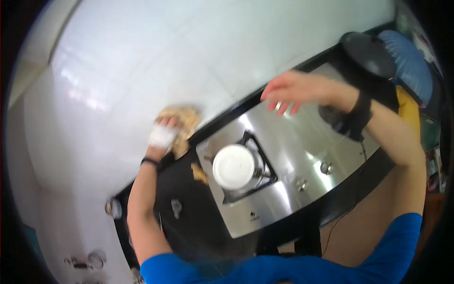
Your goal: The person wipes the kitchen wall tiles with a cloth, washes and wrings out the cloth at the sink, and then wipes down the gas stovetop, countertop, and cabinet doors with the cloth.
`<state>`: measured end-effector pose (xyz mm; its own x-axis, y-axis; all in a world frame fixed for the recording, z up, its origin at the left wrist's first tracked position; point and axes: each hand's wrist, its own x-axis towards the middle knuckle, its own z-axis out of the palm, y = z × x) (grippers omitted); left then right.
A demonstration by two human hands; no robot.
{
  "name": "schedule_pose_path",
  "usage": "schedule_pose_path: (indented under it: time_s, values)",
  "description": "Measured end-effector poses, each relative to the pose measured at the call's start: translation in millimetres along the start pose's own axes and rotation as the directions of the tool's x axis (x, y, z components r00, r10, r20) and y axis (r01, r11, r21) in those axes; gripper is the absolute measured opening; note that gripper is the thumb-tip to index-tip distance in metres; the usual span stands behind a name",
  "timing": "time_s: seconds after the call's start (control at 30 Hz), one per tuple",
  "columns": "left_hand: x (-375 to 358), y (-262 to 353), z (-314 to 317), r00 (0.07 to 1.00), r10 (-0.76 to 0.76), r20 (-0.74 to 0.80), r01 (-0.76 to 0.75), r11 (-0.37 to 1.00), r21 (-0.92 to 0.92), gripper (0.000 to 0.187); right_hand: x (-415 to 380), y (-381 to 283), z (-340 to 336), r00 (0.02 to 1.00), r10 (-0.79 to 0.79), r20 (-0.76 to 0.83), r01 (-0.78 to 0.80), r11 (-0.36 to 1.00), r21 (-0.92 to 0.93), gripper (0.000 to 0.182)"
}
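My left hand [164, 134], with something white around its back, presses a tan cloth [188, 124] against the white tiled wall [156, 57]. The cloth is bunched under the fingers and slightly blurred, and its lower end hangs to the edge of the black counter [182, 187]. Above the steel gas stove [288, 142], my right hand [295, 91] hangs with loosely bent fingers apart and nothing in it. A white round pot or lid [233, 166] sits on the left burner's black grate [265, 163].
A yellowish-brown scrap [199, 173] lies left of the stove, near a small grey object [176, 208]. A small jar [113, 208] stands at the counter's left end. At the far right are a dark round lid [369, 54], a blue ribbed item [406, 64] and a yellow cloth-like item [409, 111].
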<state>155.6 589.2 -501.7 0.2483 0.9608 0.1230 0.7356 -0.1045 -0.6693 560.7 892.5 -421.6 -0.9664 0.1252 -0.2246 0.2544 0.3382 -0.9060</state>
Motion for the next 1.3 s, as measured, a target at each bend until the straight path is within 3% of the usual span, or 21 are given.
schedule_pose_path:
  time_s: [0.03,0.07,0.1,0.17,0.23,0.3,0.33,0.43,0.53,0.7,0.83,1.0,1.03,1.17,1.3]
  values:
    - [4,-14,-14,0.919,-0.38,0.101,0.392,0.905,-0.166,0.027,-5,4,-6,1.0,0.007,0.001,-0.007,1.0,0.003,0.039]
    - [4,-35,-43,0.992,-0.123,-0.039,0.126,0.987,0.096,0.033,-13,9,-12,1.0,0.021,0.019,-0.021,1.0,0.014,0.04]
    - [12,-53,-56,0.972,-0.234,-0.025,0.234,0.944,0.233,0.041,-22,15,-20,1.0,0.02,0.001,-0.02,0.999,0.025,0.04]
    - [60,-79,-114,0.918,-0.372,-0.137,0.395,0.89,0.227,0.056,-36,23,-35,0.998,0.047,0.038,-0.048,0.998,0.038,0.041]
    - [121,-93,-178,0.872,-0.431,-0.231,0.477,0.855,0.204,0.069,-63,28,-53,0.999,0.041,0.031,-0.043,0.998,0.045,0.041]
    - [181,-108,-216,0.811,-0.464,-0.355,0.55,0.812,0.195,0.07,-93,44,-70,0.999,0.04,0.02,-0.041,0.997,0.068,0.039]
    - [213,-117,-229,0.809,-0.368,-0.458,0.482,0.861,0.161,0.07,-106,52,-81,0.999,0.032,0.016,-0.033,0.997,0.07,0.039]
    - [310,-108,-253,0.804,-0.305,-0.51,0.459,0.864,0.208,0.07,-156,69,-113,1.0,0.004,-0.001,-0.004,0.996,0.093,0.038]
    - [394,-92,-245,0.755,-0.262,-0.602,0.422,0.896,0.139,0.068,-195,77,-134,0.998,-0.001,-0.058,0.01,0.988,0.155,0.036]
    - [503,-36,-226,0.652,-0.155,-0.743,0.426,0.885,0.188,0.057,-228,112,-147,0.987,0.075,-0.143,-0.039,0.97,0.238,0.031]
    - [554,23,-190,0.691,-0.204,-0.693,0.375,0.922,0.102,0.053,-228,143,-137,0.984,0.108,-0.142,-0.063,0.955,0.289,0.029]
    - [600,115,-102,0.851,-0.179,-0.494,0.24,0.969,0.063,0.049,-215,144,-120,0.985,0.148,-0.091,-0.116,0.95,0.29,0.029]
    - [598,130,-98,0.913,-0.009,-0.408,0.068,0.989,0.131,0.05,-214,143,-117,0.985,0.144,-0.091,-0.109,0.944,0.313,0.029]
    - [588,171,-16,0.951,0.055,-0.305,0.004,0.982,0.19,0.043,-209,136,-106,0.977,0.18,-0.114,-0.13,0.927,0.353,0.028]
    - [524,164,3,0.985,0.059,-0.163,-0.061,0.998,-0.01,0.044,-194,137,-84,0.986,0.138,-0.097,-0.109,0.959,0.261,0.028]
